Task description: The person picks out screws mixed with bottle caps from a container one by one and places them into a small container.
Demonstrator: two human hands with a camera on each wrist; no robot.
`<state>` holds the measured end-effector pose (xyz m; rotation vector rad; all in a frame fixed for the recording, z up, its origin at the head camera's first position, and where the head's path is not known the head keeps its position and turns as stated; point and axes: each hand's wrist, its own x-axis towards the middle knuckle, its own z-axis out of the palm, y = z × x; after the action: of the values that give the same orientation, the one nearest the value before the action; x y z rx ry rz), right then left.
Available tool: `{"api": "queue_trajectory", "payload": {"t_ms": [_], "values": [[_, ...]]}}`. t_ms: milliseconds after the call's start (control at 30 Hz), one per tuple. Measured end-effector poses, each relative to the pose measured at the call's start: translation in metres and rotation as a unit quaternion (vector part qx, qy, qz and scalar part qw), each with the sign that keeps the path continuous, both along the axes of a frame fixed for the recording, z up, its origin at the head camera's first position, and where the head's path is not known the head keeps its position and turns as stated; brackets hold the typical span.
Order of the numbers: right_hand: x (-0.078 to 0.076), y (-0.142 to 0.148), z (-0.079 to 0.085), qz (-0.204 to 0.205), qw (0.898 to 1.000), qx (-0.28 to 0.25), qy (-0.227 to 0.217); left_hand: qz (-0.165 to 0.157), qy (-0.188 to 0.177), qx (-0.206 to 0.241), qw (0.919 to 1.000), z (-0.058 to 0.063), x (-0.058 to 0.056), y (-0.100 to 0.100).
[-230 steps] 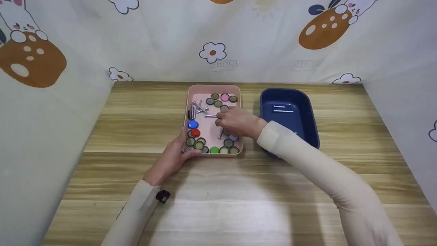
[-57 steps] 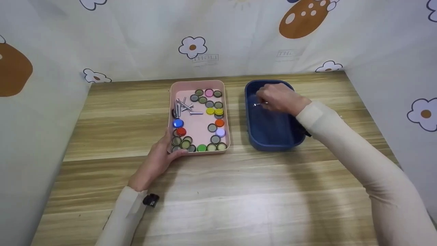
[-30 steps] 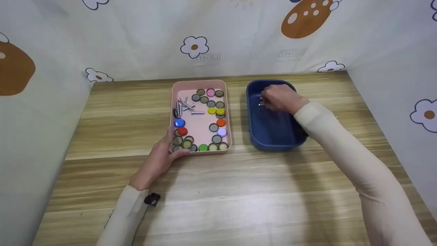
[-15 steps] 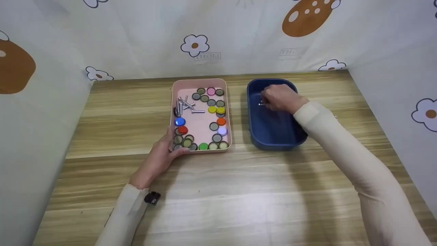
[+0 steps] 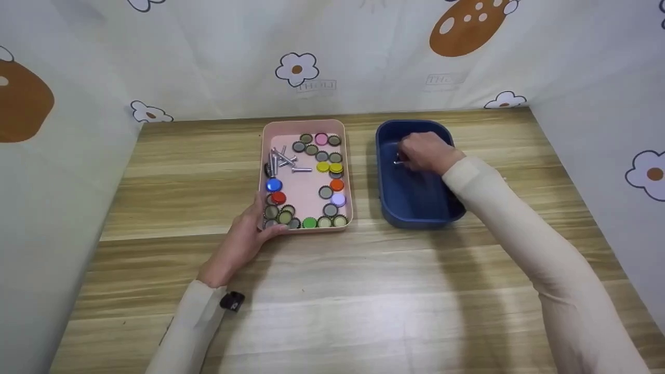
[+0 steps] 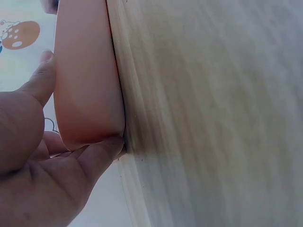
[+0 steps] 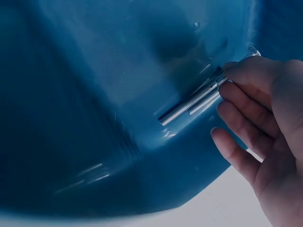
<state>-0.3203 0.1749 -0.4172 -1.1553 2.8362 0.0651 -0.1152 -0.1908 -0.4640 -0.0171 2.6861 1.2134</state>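
Note:
My left hand (image 5: pixel 239 241) holds the near-left corner of a pink tray (image 5: pixel 311 124), its thumb on the front rim. In the left wrist view, fingers (image 6: pixel 102 153) touch the tray's outer wall (image 6: pixel 90 80). Several silver bolts (image 5: pixel 283 157) lie at the tray's left side, one apart near the middle. My right hand (image 5: pixel 428 153) reaches into the far part of a dark blue tray (image 5: pixel 415 222). In the right wrist view, its thumb and fingertips pinch bolts (image 7: pixel 189 104) low over the blue floor. The fingers partly cover them, and their exact number is unclear.
Several bottle caps line the pink tray's sides, among them a blue cap (image 5: pixel 274 185), a red cap (image 5: pixel 279 197) and a green cap (image 5: pixel 309 223). Both trays stand on a wooden table (image 5: pixel 332 291). Patterned cloth (image 5: pixel 223 67) rises behind and beside it.
Earlier my right hand was over the pink tray among bolts; it then moved right into the blue tray. In the last half second it has shifted slightly toward me. The left hand stays put.

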Motion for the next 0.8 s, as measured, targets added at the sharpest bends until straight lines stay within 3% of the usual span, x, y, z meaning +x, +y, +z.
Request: {"api": "queue_trajectory", "payload": {"t_ms": [267, 800], "values": [[-0.0013, 0.0003, -0.0005, -0.043, 0.998, 0.049, -0.016, 0.002, -0.005, 0.005, 1.0000, -0.0005, 0.0005, -0.0003], [-0.0014, -0.0015, -0.0075, -0.057, 0.997, 0.045, -0.020, -0.005, 0.009, -0.006, 0.9999, -0.0011, -0.0003, -0.0017]]}}
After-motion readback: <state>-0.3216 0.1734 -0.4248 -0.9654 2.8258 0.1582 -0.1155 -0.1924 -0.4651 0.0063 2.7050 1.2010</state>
